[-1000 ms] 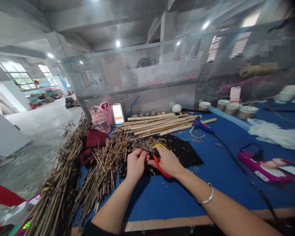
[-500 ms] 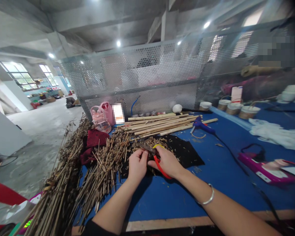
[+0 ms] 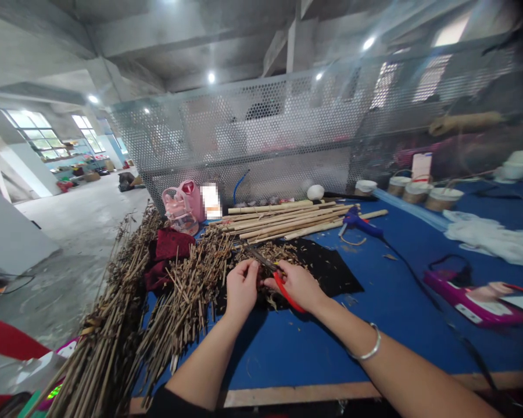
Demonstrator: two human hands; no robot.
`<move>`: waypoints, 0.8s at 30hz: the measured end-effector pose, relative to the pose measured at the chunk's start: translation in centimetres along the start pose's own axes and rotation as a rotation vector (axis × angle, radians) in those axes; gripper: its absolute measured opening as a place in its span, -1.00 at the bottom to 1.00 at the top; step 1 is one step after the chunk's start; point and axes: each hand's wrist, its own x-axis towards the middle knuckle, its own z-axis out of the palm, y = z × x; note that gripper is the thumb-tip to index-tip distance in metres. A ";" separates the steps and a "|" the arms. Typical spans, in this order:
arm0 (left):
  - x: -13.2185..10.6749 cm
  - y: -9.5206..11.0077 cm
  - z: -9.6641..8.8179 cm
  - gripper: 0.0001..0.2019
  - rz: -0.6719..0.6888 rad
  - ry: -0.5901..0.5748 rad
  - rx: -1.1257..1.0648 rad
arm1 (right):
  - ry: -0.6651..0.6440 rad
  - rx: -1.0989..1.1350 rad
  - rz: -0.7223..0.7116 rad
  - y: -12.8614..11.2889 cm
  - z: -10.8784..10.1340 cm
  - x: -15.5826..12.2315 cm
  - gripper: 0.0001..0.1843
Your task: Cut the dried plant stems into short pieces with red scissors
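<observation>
My right hand [image 3: 300, 283] is closed around a pair of scissors [image 3: 287, 292] with red and yellow handles, whose dark blades point up and to the left. My left hand [image 3: 242, 289] is closed in a pinch just left of the scissors, thumb against forefinger; whatever it holds is too small or hidden to make out. Beneath both hands lies a black cloth [image 3: 331, 270] strewn with dry plant bits [image 3: 283, 253]. Beside my left hand is a heap of cut dried stems [image 3: 185, 302].
Long dried stalks [image 3: 104, 325] lean along the table's left edge by a dark red cloth [image 3: 172, 245]. Pale sticks [image 3: 296, 217] lie behind the hands. A blue glue gun [image 3: 359, 222], its cord and a purple power strip [image 3: 470, 296] occupy the right. A perforated metal screen [image 3: 244, 139] stands behind.
My left hand has shifted slightly left, leaving a wider gap between the hands. My right hand has turned a little, and less of the yellow handle shows.
</observation>
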 end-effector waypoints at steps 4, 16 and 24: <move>-0.1 0.3 0.2 -0.79 -0.036 -0.053 -0.129 | 0.031 -0.004 -0.089 -0.2 -0.1 -0.2 -0.64; -0.2 0.3 0.0 -0.77 0.019 -0.067 -0.053 | 0.023 -0.001 -0.051 0.1 0.5 -0.3 -0.68; 0.1 0.2 -0.2 -0.73 0.053 -0.021 -0.004 | -0.008 0.038 -0.041 0.0 0.1 -0.1 -0.71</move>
